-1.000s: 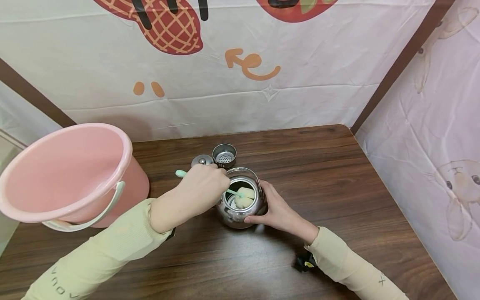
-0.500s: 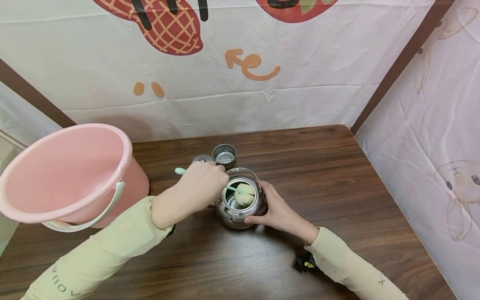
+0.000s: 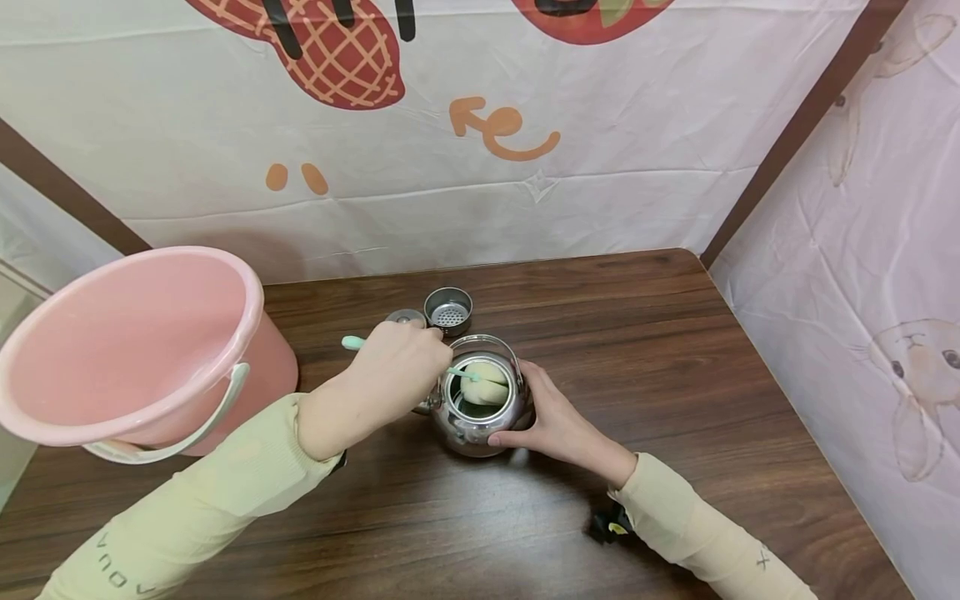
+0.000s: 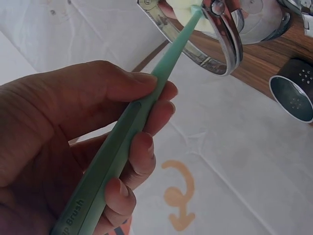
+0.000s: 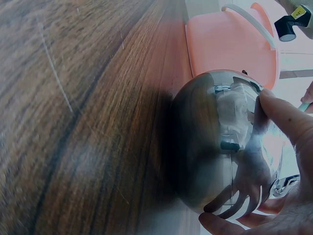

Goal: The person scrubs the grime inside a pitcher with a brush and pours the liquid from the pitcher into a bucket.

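Observation:
My left hand [image 3: 401,367] grips the green handle of a cleaning brush [image 4: 120,142], thumb and fingers wrapped around it in the left wrist view. The brush's pale, sponge-like head [image 3: 483,385] is at the mouth of a shiny metal teapot [image 3: 474,437], partly inside it. My right hand [image 3: 558,417] holds the teapot by its right side, thumb in front; in the right wrist view thumb and fingers curve around the polished body [image 5: 205,142]. The teapot stands on the table with its bail handle [image 3: 483,337] raised at the back.
Behind the teapot sit a round metal strainer [image 3: 448,312] with a perforated bottom and a metal lid [image 3: 406,317], partly hidden by my left hand. A big pink bucket [image 3: 273,358] stands at the left. Cloth hangs behind the wooden table [image 3: 637,333].
The brush head has shifted up and left within the teapot's mouth and turned. My left hand has moved slightly left with the handle. The right hand and teapot stay put.

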### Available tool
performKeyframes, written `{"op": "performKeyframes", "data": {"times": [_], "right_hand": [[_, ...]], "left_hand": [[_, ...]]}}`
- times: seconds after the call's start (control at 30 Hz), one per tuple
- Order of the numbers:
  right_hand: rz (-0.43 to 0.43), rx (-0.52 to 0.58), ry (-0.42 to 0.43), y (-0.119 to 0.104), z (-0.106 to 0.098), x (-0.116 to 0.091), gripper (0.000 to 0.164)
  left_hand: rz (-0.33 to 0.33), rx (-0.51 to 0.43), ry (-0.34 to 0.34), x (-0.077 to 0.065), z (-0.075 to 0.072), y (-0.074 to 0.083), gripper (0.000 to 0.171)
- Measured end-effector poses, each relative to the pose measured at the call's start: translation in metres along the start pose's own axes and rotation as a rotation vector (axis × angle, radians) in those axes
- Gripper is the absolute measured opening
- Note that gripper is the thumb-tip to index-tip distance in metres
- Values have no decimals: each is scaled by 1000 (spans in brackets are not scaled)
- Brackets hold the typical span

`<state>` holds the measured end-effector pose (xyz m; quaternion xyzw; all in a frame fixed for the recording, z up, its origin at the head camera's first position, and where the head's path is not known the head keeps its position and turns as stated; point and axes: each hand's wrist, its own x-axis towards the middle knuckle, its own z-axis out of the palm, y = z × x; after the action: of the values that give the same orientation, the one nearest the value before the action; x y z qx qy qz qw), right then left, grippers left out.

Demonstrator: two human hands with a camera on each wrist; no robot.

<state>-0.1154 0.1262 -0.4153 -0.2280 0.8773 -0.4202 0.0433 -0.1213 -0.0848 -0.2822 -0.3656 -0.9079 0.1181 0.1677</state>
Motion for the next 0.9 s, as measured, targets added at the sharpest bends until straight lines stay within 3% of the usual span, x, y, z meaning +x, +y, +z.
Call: {"op": "performKeyframes", "data": {"times": [0.57,0.9], "right_hand": [[-8,-4,4,1,1,0,95],[-8,2,0,2,1,0,94]], "left_hand": [[-36,32,-8,-6,-17,9,19],[-41,30,2,-5,-12,12,21]]}}
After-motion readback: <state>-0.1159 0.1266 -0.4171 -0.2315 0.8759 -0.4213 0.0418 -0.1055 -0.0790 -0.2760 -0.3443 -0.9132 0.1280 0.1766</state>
